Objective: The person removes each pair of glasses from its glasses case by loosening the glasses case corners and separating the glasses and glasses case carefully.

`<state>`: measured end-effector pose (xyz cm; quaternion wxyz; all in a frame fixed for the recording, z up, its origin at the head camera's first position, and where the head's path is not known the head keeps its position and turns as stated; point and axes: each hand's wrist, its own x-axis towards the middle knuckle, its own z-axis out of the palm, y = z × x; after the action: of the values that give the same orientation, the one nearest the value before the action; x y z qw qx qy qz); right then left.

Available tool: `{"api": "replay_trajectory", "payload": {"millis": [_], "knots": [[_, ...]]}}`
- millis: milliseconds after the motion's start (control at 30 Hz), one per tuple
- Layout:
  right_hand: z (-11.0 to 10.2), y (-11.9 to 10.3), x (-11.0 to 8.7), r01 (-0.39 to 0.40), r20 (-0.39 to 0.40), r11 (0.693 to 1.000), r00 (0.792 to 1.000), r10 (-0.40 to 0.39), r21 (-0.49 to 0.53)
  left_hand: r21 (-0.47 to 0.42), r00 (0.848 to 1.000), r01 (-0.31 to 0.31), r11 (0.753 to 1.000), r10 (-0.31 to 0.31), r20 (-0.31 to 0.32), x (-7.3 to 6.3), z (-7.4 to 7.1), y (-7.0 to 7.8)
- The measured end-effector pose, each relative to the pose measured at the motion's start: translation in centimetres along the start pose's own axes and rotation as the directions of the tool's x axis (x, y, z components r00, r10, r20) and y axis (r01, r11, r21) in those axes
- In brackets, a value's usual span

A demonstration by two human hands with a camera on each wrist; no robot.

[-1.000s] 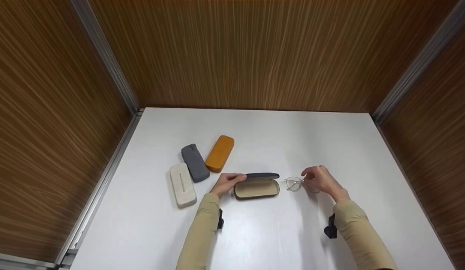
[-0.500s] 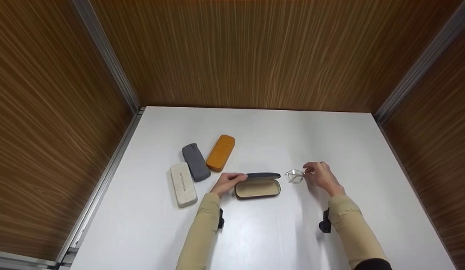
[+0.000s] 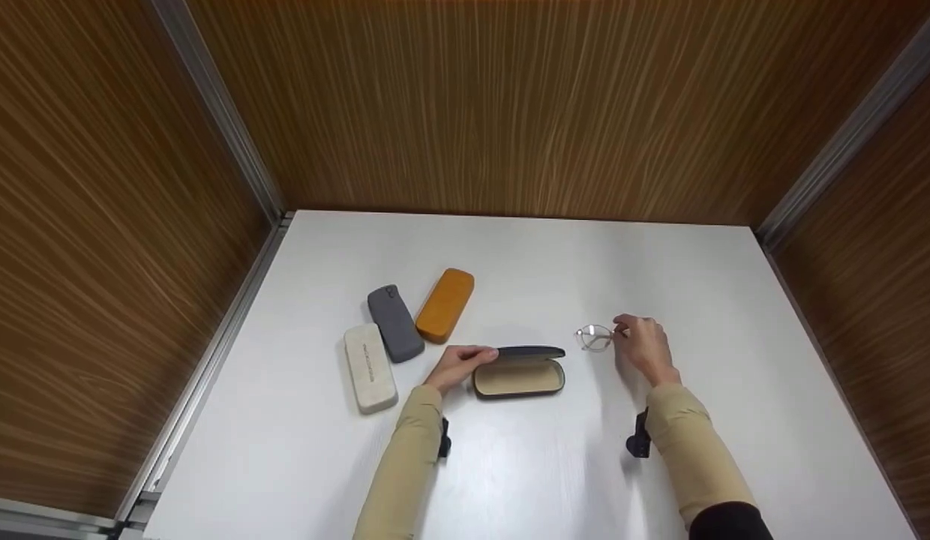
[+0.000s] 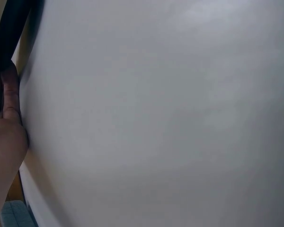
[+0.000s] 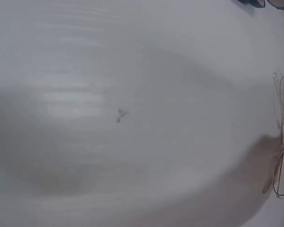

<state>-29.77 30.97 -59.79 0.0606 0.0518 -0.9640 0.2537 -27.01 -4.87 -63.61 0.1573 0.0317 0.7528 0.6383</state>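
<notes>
An open dark glasses case with a beige lining sits mid-table in the head view. My left hand holds its raised lid at the left end, thumb on top. In the left wrist view the left hand and the dark case show at the left edge. My right hand pinches a pair of thin-rimmed eyeglasses to the right of the case, partly hiding them. The right wrist view shows the eyeglasses at its right edge, close over the table, their legs folded.
Left of the open case lie three closed glasses cases: an orange one, a grey one and a cream one. They stand close together on the white table. Wood-patterned panels wall in the back and sides.
My right hand has moved away from me, toward the back of the table, carrying the eyeglasses with it. The left hand and the open case have stayed in place.
</notes>
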Motion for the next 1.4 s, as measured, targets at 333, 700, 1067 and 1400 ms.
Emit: {"api": "replay_trajectory", "payload": {"millis": [333, 700, 1067, 1400], "knots": [[0.2, 0.0, 0.7, -0.019, -0.029, 1.000, 0.999, 0.019, -0.015, -0.014, 1.000, 0.024, 1.000, -0.024, -0.011, 0.0, 0.1, 0.1], [-0.1, 0.2, 0.6, -0.024, -0.001, 1.000, 1.000, 0.024, 0.003, -0.037, 1.000, -0.011, 0.999, 0.011, 0.006, 0.1, 0.0, 0.0], [0.6, -0.5, -0.4, 0.099, -0.131, 0.989, 0.988, -0.084, 0.110, -0.028, 1.000, -0.023, 0.999, 0.023, 0.001, 0.1, 0.1, 0.1], [3.8, -2.7, -3.0, 0.187, -0.221, 0.923, 0.968, -0.116, 0.337, -0.002, 1.000, 0.003, 1.000, -0.003, -0.019, -0.1, 0.3, 0.3]]}}
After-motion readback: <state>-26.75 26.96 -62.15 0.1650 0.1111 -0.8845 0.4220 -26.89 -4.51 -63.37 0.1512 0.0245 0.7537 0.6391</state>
